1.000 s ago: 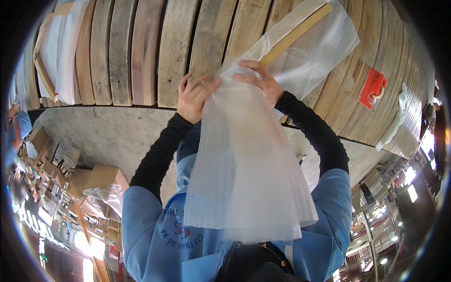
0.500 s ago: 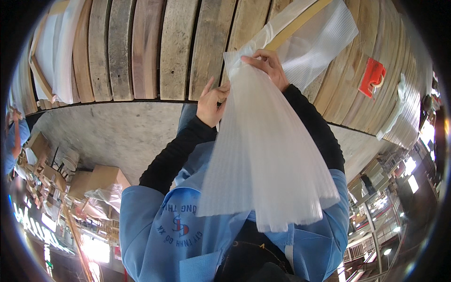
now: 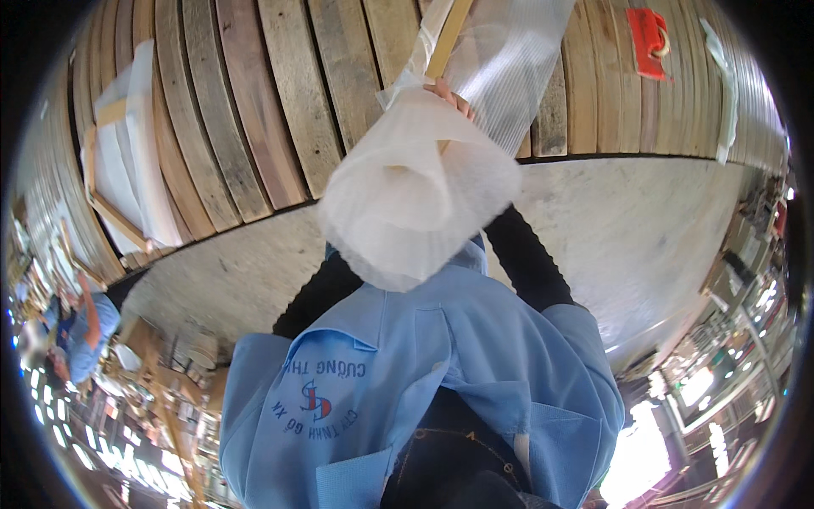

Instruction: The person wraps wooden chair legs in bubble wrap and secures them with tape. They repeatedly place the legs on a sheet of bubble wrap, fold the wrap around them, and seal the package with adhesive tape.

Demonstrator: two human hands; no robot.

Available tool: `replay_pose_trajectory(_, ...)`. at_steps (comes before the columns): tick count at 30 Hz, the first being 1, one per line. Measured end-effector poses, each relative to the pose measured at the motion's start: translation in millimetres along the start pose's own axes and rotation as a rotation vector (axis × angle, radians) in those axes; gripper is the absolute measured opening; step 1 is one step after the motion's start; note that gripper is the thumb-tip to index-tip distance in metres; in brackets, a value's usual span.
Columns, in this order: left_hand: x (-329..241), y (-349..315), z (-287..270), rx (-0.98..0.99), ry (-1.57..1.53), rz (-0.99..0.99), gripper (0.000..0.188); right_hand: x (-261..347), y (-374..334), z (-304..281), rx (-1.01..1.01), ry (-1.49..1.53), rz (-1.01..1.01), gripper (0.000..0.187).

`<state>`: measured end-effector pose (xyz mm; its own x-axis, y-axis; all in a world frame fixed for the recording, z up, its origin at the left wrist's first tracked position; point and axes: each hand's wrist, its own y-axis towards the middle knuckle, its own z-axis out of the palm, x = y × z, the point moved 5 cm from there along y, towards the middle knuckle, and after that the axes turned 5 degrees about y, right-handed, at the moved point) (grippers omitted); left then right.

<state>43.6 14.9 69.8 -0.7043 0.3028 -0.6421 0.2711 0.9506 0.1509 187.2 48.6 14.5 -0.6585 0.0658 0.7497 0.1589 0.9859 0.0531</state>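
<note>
One flared, translucent white foam sheet (image 3: 415, 199) overhangs the brown slatted wooden tabletop (image 3: 263, 102); our right hand (image 3: 449, 95) pinches its top; our left hand is hidden, state unclear. A slack grip could unfurl it.

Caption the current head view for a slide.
A right hand holds a flared translucent sheet at a slatted wooden table where a red tape dispenser lies.

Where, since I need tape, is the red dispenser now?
In the head view, the red tape dispenser lies at the upper right on the wooden slats, between the ribbed translucent wrap and a whitish strip.
</note>
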Motion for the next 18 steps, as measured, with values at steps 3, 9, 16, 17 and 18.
replay_pose_trajectory(3, -15.2, 17.9, -7.5, 0.144, 0.183, 0.019, 0.051, 24.0, 7.2, -14.6, -0.149, -0.036, -0.087, 0.075)
replay_pose_trajectory(9, -40.7, 44.8, -18.5, 0.647, 0.127, 0.038, 0.065, 29.4, 17.6, -23.0, -0.135, -0.064, -0.184, 0.068)
replay_pose_trajectory(16, -94.5, 31.3, -77.4, 1.182, -0.524, 0.403, 0.053, 19.3, 13.0, -36.5, -0.089, -0.107, -0.287, 0.063)
replay_pose_trajectory(17, -48.9, 23.8, -74.8, 1.314, -0.514, 0.129, 0.052, 19.6, 14.8, -44.7, -0.078, -0.091, -0.302, 0.066)
replay_pose_trajectory(18, -0.2, 10.7, -74.0, 1.438, -0.493, -0.153, 0.05, 19.1, 15.6, -45.5, -0.067, -0.084, -0.311, 0.069)
